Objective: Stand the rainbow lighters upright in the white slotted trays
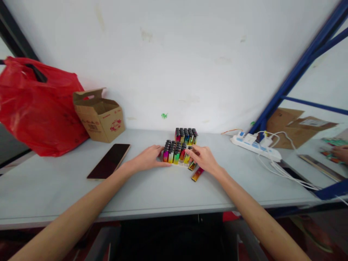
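A block of upright lighters (171, 156) with black tops and bright bodies stands in rows on the table, in a pale, low tray (181, 164). At its left side is my left hand (148, 158), fingers and thumb apart, the thumb reaching along the tray's front edge. My right hand (203, 158) pinches a yellowish lighter (187, 158) at the block's front right corner. Beneath that hand lie loose lighters, one red and gold (197, 174) and another mostly hidden (192, 166). A second block of lighters (186, 135) stands behind, near the wall.
A dark-screened phone (109, 161) lies to the left. Behind it are an open cardboard box (99, 116) and a red plastic bag (40, 105). On the right, a white power strip (255, 146) trails cables beside a blue metal frame (296, 72). Another person's hand (341, 152) shows beyond.
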